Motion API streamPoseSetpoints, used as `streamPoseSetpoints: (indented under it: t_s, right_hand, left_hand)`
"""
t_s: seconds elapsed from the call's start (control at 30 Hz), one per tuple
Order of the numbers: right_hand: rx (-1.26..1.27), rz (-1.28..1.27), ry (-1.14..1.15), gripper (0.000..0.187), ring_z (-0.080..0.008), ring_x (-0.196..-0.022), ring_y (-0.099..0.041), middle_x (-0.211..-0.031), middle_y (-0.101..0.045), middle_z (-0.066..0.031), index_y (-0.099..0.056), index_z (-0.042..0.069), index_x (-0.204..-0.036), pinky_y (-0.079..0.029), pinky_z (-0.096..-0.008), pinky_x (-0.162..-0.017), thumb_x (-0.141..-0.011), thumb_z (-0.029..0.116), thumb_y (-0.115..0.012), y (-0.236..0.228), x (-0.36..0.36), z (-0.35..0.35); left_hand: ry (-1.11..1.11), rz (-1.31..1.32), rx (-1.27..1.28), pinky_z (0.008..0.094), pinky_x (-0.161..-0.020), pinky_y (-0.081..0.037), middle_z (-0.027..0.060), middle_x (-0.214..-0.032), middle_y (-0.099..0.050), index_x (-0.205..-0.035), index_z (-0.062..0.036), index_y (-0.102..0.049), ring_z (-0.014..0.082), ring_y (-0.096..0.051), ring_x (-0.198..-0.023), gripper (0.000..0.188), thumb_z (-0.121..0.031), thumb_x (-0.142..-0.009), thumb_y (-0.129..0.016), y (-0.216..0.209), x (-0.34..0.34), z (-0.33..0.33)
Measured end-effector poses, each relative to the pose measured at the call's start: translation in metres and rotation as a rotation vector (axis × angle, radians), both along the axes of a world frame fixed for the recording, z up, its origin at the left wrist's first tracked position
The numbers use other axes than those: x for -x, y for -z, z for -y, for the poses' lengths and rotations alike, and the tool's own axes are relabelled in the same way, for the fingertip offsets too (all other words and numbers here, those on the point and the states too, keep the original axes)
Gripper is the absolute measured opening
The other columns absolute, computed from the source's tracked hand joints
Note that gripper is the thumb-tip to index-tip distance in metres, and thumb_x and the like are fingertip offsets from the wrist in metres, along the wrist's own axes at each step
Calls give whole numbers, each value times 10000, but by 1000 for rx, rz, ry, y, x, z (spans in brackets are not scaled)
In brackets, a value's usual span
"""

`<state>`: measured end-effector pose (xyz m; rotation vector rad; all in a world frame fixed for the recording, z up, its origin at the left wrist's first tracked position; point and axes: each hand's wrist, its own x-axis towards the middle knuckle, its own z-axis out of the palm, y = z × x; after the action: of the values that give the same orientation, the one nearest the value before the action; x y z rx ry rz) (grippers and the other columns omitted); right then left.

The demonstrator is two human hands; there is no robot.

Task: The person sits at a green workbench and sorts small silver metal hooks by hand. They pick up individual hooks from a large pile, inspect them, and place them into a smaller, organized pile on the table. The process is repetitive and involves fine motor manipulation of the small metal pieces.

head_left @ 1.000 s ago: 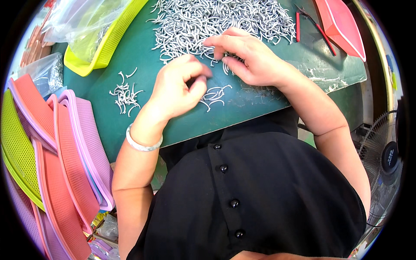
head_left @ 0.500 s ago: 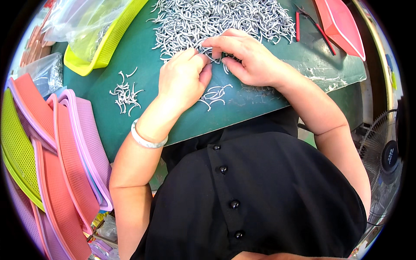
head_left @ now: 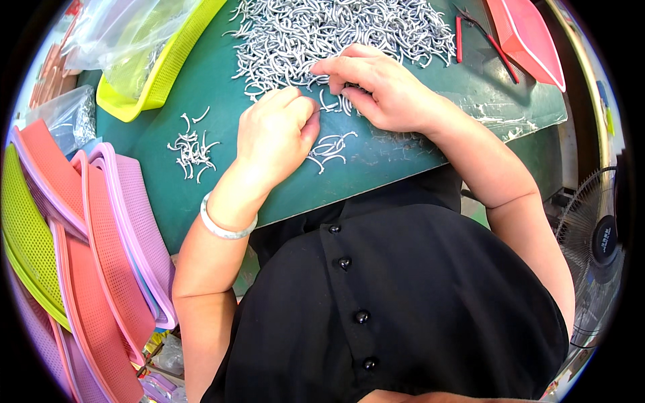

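Observation:
A large pile of short, curved, silver-grey pieces like cut wire (head_left: 295, 40) covers the far middle of the green table. My right hand (head_left: 384, 91) rests at the near edge of this pile. Its index finger stretches left over the pieces, and a gap shows between it and the thumb. Several pieces lie just below its fingertips. To the left, my left hand (head_left: 277, 131) is curled, thumb against the fingers; whatever it grips is hidden. A few loose pieces (head_left: 330, 149) lie on the near side between my hands. Farther left sits a small heap of similar pieces (head_left: 192, 151).
A yellow-green basket (head_left: 158, 77) with clear plastic bags stands at the back left. Stacked pink, purple and green baskets (head_left: 127, 221) fill the left side. Red-handled pliers (head_left: 494, 47) lie beside a pink tray (head_left: 527, 43) at the back right. A fan (head_left: 594, 248) stands at right.
My left hand has drawn back a little, left and toward me, away from the right hand. The right hand has hardly moved, and more pieces show beneath its fingers.

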<state>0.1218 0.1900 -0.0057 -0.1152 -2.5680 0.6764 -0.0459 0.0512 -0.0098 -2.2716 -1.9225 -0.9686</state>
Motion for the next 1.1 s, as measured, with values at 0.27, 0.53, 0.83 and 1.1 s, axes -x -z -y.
streamPoseSetpoints:
  t_s: [0.27, 0.53, 0.83, 1.1]
  right_hand:
    - [16, 25, -8, 529, -258, -953, -579, -910, -653, -47, -575, 67, -1259, -459, -390, -890, -749, -77, -568, -2, 0, 2]
    - [-13, 27, -3, 520, -255, -997, -576, -940, -667, -35, -581, 78, -1253, -445, -399, -911, -749, -49, -603, 1, 5, 3]
    - [-20, 53, -55, 464, -241, -1010, -561, -916, -660, -3, -612, 91, -1209, -432, -402, -912, -757, -10, -638, -1, 9, 7]
    - [6, 68, -57, 460, -239, -1019, -555, -877, -645, -7, -603, 88, -1219, -430, -401, -913, -769, 7, -652, -1, 12, 9]
  left_hand:
    - [7, -28, -5, 350, -586, -484, 46, -697, -563, -766, -76, -659, 240, -585, -644, 106, -21, -693, -713, -1, 0, 2]
    - [37, 19, 48, 371, -588, -483, 50, -706, -535, -748, -74, -624, 251, -575, -666, 103, -36, -678, -690, -3, 4, 6]
    - [76, 120, 118, 392, -663, -499, 63, -771, -551, -845, -69, -627, 266, -587, -756, 207, -99, -661, -716, -15, 1, 6]
    - [93, 117, 85, 386, -657, -511, 59, -765, -593, -818, -62, -673, 262, -606, -741, 119, -99, -714, -719, -5, 5, 5]
